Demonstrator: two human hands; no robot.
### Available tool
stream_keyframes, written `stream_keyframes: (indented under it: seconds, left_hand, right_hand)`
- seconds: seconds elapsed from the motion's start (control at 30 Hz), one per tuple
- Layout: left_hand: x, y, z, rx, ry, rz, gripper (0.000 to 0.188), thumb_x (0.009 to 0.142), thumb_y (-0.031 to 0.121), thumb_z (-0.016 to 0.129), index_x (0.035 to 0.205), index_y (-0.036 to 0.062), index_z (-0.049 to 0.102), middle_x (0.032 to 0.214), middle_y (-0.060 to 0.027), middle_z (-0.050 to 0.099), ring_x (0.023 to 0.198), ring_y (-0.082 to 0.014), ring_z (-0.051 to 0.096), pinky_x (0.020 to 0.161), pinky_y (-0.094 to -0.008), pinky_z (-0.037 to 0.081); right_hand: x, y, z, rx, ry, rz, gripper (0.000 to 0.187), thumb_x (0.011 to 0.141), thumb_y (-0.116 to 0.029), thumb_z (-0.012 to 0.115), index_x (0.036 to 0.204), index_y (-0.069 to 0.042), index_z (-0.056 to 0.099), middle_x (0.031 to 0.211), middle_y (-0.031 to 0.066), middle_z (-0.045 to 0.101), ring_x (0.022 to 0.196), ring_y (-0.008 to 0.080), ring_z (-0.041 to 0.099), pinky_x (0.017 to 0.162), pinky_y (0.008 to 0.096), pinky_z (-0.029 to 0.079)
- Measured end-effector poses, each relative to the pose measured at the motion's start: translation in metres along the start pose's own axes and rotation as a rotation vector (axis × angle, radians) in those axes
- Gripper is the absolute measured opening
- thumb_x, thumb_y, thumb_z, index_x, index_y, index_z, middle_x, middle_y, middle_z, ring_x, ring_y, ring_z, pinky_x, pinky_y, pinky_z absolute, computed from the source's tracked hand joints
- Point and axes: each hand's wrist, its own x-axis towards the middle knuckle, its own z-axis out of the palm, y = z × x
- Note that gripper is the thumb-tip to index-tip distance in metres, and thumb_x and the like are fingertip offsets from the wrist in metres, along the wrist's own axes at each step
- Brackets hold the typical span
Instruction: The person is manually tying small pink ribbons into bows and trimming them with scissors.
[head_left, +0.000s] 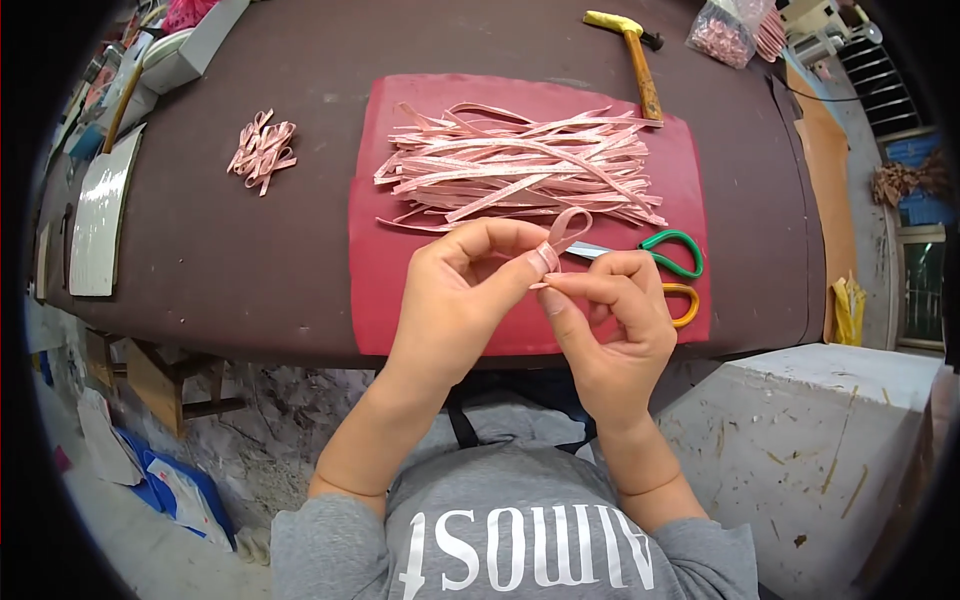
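Between my hands is a pink strip [571, 226], bent into a loop that stands up above my fingers. My left hand [460, 285] pinches the base of the loop between thumb and forefinger. With thumb and forefinger, my right hand [620, 320] grips a short end of the same strip just below. Scissors [672, 253] with one green and one yellow handle lie under and beside my right hand, their blades partly hidden. Beyond my hands, a pile of long pink strips [520, 165] rests on a red mat [430, 320].
A small heap of looped pink strips [262, 152] lies left on the brown table [250, 250]. A hammer [637, 65] rests at the mat's far right corner. A plastic bag of pink pieces [725, 35] sits at the back right. A white board [105, 215] lies at the left edge.
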Motion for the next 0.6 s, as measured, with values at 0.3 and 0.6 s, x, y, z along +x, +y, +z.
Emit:
stream_keyframes:
  seconds: [0.3,0.6]
  left_hand:
    - [0.003,-0.013,-0.007,-0.253,-0.032,-0.166,0.020,0.084,0.002,0.064,0.104,-0.0029,0.063,0.096,-0.0120,0.068,0.079,-0.0134,0.065,0.074,-0.0238,0.057]
    - [0.000,-0.023,0.001,-0.132,0.049,-0.002,0.019,0.085,-0.001,0.064,0.103,-0.0031,0.065,0.097,-0.0131,0.069,0.081,-0.0149,0.067,0.078,-0.0250,0.057]
  right_hand:
    - [0.004,0.009,0.006,0.178,0.089,0.200,0.011,0.078,0.002,0.069,0.087,-0.002,0.067,0.088,0.0013,0.050,0.068,0.0062,0.042,0.058,0.0170,0.035]
    - [0.008,0.020,0.007,0.315,0.075,0.221,0.007,0.080,0.001,0.068,0.086,-0.002,0.066,0.089,0.0015,0.050,0.069,0.0056,0.043,0.057,0.0168,0.036]
